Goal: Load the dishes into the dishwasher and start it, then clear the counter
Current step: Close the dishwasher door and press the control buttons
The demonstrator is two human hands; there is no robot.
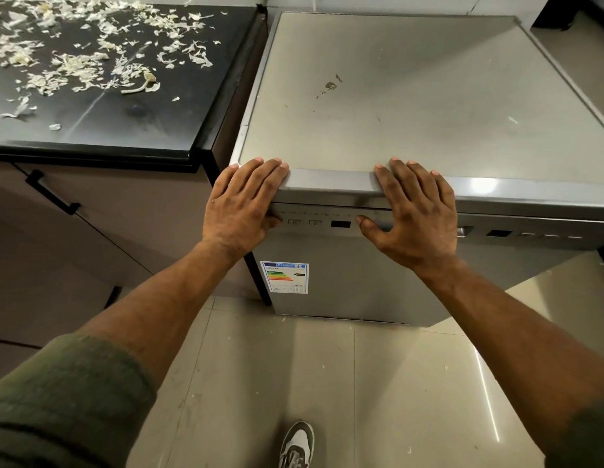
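Note:
A silver freestanding dishwasher [412, 96] stands in front of me with its door closed. Its control panel [327, 223] with buttons and a dark display runs along the top of the door. My left hand [241, 206] lies flat over the front left corner of the top, thumb down on the panel's left end. My right hand [417, 211] rests flat on the front edge further right, thumb touching the panel beside the display. Both hands have straight fingers and hold nothing. No dishes are in view.
To the left is a black counter [142, 123] strewn with pale vegetable peelings [91, 59]. Below it are brown cabinets with a black handle [52, 194]. An energy label [284, 277] sticks on the dishwasher door. The tiled floor [361, 383] and one shoe [296, 445] lie below.

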